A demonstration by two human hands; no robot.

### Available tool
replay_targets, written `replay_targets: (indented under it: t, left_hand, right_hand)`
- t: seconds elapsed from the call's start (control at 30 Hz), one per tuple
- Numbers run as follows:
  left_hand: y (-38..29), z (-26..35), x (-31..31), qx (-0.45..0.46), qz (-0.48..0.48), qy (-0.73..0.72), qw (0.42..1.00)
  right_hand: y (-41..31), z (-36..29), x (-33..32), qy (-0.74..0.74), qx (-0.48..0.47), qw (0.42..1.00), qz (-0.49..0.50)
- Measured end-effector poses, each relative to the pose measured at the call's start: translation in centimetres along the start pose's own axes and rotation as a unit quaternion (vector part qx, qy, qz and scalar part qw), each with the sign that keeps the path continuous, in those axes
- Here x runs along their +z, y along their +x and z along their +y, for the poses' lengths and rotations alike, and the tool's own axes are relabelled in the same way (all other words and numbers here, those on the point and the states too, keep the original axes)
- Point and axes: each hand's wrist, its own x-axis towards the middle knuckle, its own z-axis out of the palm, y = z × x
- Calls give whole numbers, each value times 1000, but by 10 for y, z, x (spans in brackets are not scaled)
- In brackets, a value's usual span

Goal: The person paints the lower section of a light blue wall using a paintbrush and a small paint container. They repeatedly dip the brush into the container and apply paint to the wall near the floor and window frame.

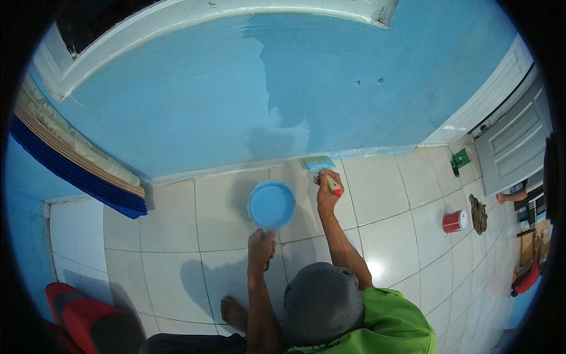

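My left hand (261,248) grips the handle of a round container of light blue paint (272,205), held over the tiled floor. Further right, my right hand (330,188) is closed around the handle of a wide paintbrush (335,186) with a red tip. Blue paint coats its bristles, which are near the foot of the wall; whether they touch it I cannot tell. Blue paint of two shades, meeting at a ragged edge, covers the wall (199,97). A white strip (221,170) runs along the wall's base.
Gathered curtains (79,163) hang at left, above a red and black object (88,314). On the floor at right are a red paint can (454,221), a brown rag (478,214) and a green container (461,160). Beyond them are a door (515,137) and other people, partly visible.
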Motion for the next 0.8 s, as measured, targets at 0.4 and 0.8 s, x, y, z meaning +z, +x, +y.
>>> replay_targets:
  t: [0.4,0.8]
  left_hand:
    - [-7,7,-8,-2,11,-7,1000]
    - [-6,6,-15,1,15,8,1000]
  right_hand:
    - [-7,7,3,9,22,999,27]
    - [-21,-42,32,9,3,1000,5]
